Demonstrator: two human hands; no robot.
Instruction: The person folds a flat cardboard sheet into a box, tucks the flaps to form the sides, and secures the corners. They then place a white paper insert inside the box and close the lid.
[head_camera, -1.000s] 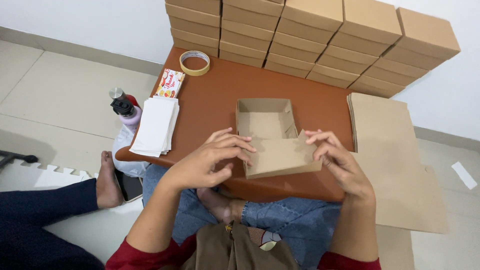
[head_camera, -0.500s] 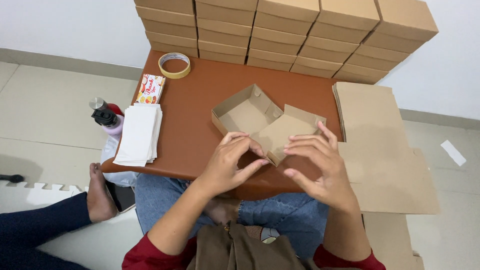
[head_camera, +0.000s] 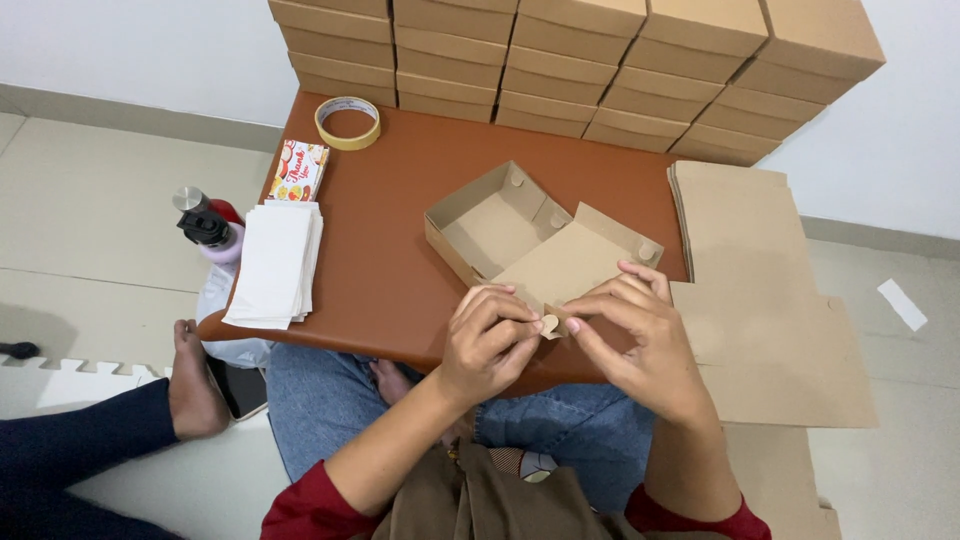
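At the surface's near edge, we pinch the round tab of the light, creasable cardboard box (head_camera: 530, 245) between left hand (head_camera: 490, 340) and right hand (head_camera: 635, 335), both closed on it.

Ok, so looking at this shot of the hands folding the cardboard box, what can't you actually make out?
Head view only:
- The near corner of the cardboard box and most of its small tab: covered by the left hand and right hand.
- The stack of folded boxes: its top is cut off by the upper edge.
- The pile of flat cardboard blanks: how many there are cannot be counted from above.
- The dark-capped bottle: its lower part is hidden behind the table.
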